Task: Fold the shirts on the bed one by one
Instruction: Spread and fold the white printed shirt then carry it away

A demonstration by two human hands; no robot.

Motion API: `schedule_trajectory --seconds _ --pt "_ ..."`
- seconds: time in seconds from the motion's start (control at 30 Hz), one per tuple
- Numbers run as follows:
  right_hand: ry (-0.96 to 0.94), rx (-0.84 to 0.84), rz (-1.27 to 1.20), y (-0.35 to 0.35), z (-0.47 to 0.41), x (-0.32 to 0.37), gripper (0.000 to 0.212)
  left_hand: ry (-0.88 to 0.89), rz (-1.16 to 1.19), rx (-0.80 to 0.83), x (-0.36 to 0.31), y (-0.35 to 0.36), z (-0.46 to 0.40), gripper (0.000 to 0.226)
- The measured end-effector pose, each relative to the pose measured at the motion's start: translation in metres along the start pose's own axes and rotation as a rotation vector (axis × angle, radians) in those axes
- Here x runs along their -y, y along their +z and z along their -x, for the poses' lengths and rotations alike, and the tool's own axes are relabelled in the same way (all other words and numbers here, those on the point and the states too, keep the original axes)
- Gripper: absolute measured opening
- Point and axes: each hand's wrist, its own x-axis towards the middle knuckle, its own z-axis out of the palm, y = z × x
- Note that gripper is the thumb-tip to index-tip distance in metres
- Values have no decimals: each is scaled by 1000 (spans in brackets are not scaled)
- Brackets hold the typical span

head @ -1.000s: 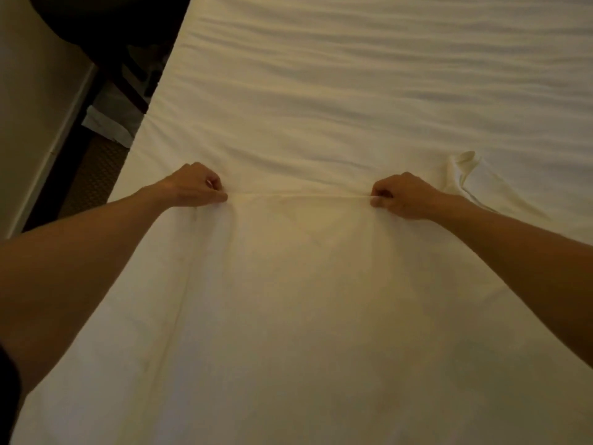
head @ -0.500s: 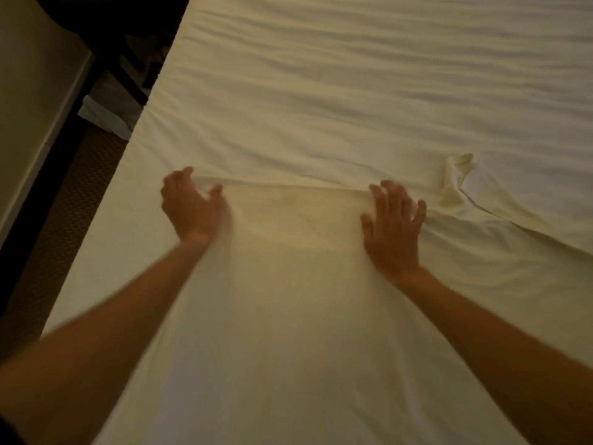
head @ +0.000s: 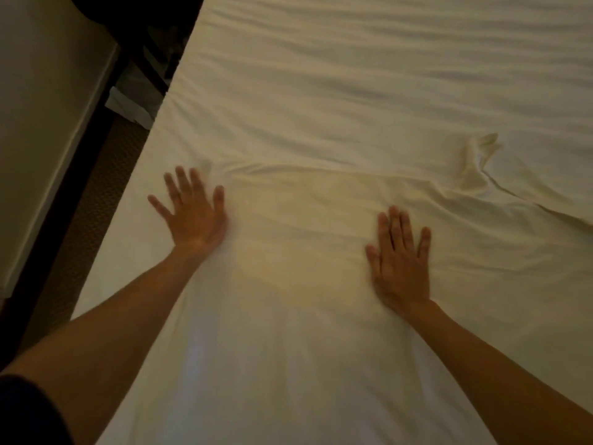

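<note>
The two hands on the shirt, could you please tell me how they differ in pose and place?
The left hand lies farther up near the bed's edge with fingers spread; the right hand sits nearer, fingers closer together. Both lie flat, palms down, on the shirt.

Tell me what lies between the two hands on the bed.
In the head view, only the pale shirt stretches between the left hand and right hand, lightly wrinkled, nothing on it.

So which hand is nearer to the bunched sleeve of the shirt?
Right. The right hand lies flat on the shirt, below-left of the bunched sleeve; the left hand presses across at the shirt's other edge.
</note>
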Motion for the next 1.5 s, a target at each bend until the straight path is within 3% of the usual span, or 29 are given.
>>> schedule_trajectory --seconds 0.13,0.2,0.27,0.33,0.47,0.5,0.53,0.6,0.7,0.77,0.87,0.97,1.03,1.07,1.13,1.23,1.3,1.33,1.4,1.5 --pt "42 49 -2 -8 8 4 69 542 101 -84 -91 10 95 62" --pt "38 51 3 -7 27 -2 70 820 109 34 -119 24 155 60" --pt "27 52 8 -5 51 -15 69 938 53 111 -106 34 175 59" --pt "32 52 12 -3 76 -30 69 811 -21 93 -59 42 159 61" --pt "124 76 23 -3 123 -36 71 173 -91 3 48 25 101 63" --pt "149 91 22 -2 132 -31 72 98 -58 -9 52 19 101 66" --pt "167 110 18 -2 140 -25 74 114 -5 -43 42 16 111 67" --pt "182 146 8 0 156 -10 76 357 90 -82 -5 18 161 65" --pt "167 164 18 3 188 2 74 881 117 90 -61 38 271 61" --pt "119 148 18 4 211 -3 74 952 81 171 -42 46 303 61" --pt "63 133 12 4 243 -16 72 718 -25 106 56 53 277 64" --pt "79 134 35 5 258 -15 70 309 -97 42 160 39 242 69" --pt "108 155 41 4 257 -8 70 126 -57 20 161 30 244 74" --pt "117 165 37 3 257 -7 70 123 -18 -6 137 29 258 75" --pt "114 171 14 1 259 -8 71 333 90 -20 70 34 300 72" --pt "49 170 0 0 273 -23 71 840 187 105 -20 52 382 63" --pt "33 163 5 1 290 -40 71 1021 116 167 -27 60 406 61" --pt "39 164 4 0 298 -49 71 1030 71 168 -13 64 402 61" --pt "70 173 0 -1 315 -63 71 811 -25 157 36 68 384 63" --pt "125 185 -7 -7 332 -74 72 117 -27 161 103 54 355 78"
